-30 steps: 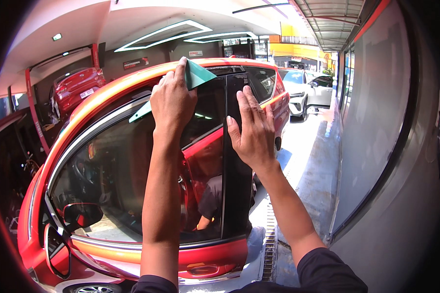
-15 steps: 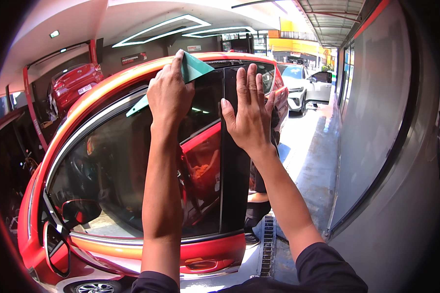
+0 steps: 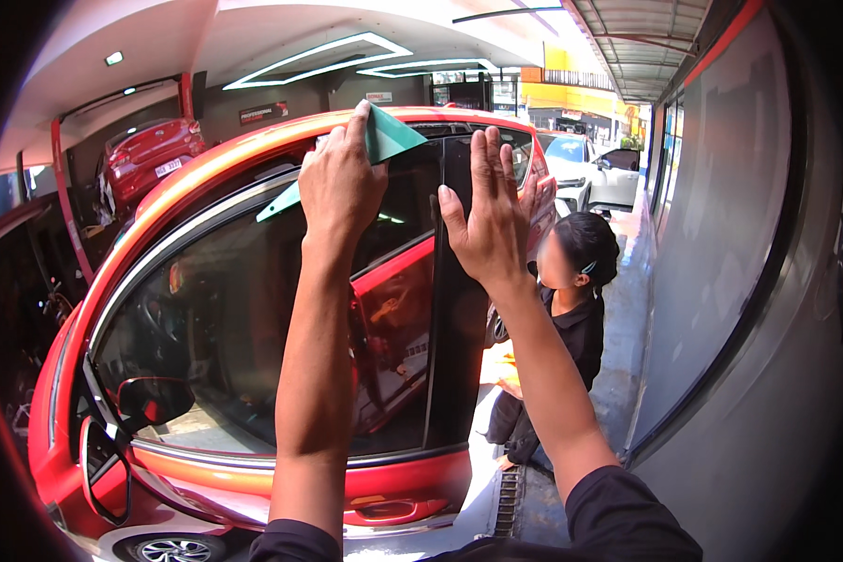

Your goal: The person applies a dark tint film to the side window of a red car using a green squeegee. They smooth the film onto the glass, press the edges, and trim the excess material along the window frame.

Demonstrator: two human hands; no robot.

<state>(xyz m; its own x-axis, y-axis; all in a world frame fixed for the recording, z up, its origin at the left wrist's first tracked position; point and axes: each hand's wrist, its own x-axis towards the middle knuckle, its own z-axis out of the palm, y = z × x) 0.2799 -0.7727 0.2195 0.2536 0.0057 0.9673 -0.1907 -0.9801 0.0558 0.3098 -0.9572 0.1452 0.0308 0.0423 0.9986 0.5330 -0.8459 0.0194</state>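
My left hand [image 3: 340, 192] is closed round a green triangular squeegee [image 3: 391, 137] at the upper edge of a red car's dark front side window [image 3: 225, 318]. One corner of the squeegee points right toward the black door pillar, and another pokes out to the left below my knuckles. My right hand [image 3: 493, 220] is raised with its fingers stretched out at the top of the black pillar [image 3: 454, 365]. It holds nothing; whether the palm presses on the pillar cannot be told.
A person in dark clothes [image 3: 581, 328] is low down beside the car, just beyond my right forearm. A floor drain grate [image 3: 507, 506] runs near the door. The side mirror [image 3: 105, 468] sticks out at lower left. A grey wall panel [image 3: 721, 234] borders the right; a white car [image 3: 571, 159] stands behind.
The other person has come into sight beside my right forearm. My view has shifted slightly, while both hands stay at nearly the same places on the car.
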